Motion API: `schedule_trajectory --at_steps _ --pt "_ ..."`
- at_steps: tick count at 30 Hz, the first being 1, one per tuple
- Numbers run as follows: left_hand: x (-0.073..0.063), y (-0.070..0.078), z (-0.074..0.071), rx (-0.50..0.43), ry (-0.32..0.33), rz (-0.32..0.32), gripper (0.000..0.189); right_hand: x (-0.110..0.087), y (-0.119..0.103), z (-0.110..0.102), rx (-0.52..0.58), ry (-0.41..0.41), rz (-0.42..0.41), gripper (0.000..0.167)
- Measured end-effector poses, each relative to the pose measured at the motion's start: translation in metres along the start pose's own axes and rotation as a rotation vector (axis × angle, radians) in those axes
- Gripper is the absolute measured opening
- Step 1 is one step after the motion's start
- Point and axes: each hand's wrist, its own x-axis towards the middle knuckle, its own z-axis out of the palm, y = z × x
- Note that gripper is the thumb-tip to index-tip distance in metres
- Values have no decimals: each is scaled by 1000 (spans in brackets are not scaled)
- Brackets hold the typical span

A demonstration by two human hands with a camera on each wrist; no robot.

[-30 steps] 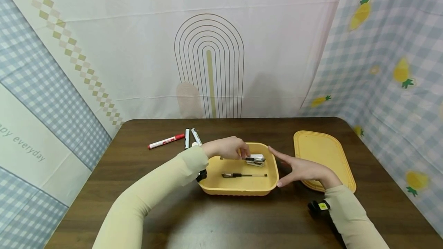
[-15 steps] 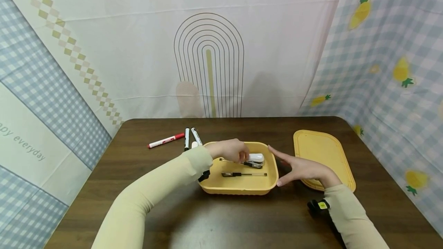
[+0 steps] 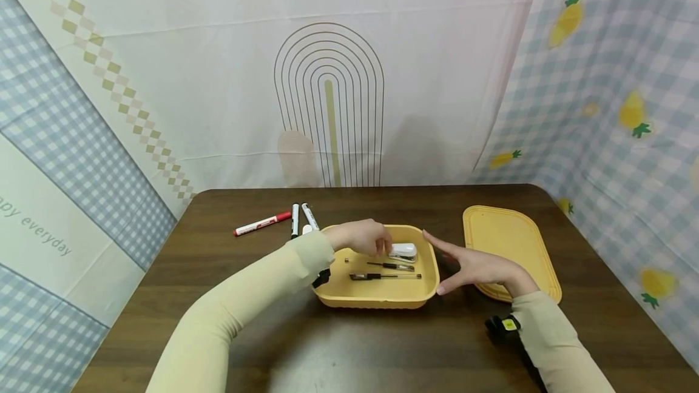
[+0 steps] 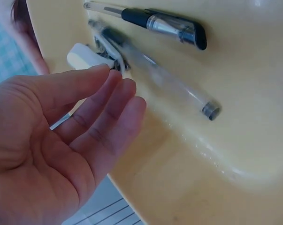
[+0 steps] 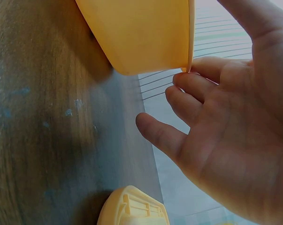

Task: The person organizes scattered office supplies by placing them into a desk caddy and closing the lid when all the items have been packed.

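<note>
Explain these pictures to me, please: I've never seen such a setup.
There's no machine: these are a person's bare hands. The wide picture comes from a camera on the head, the two close ones from a camera on each wrist. On the table sits a yellow box with two pens and a white stapler inside; a yellow lid lies on the right, markers on the left. The left hand is near the stapler; its grip looks empty. The right hand is spread against the box's right end.
</note>
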Motion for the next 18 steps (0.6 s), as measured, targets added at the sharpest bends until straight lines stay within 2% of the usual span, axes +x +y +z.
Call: schedule_trajectory --at_steps 9,18 --pt "-9 -4 -17 -61 47 25 28 -1 0 -1 2 4 2 113" --pt "-16 -9 -37 -61 102 55 28 1 -1 0 -2 7 -6 113"
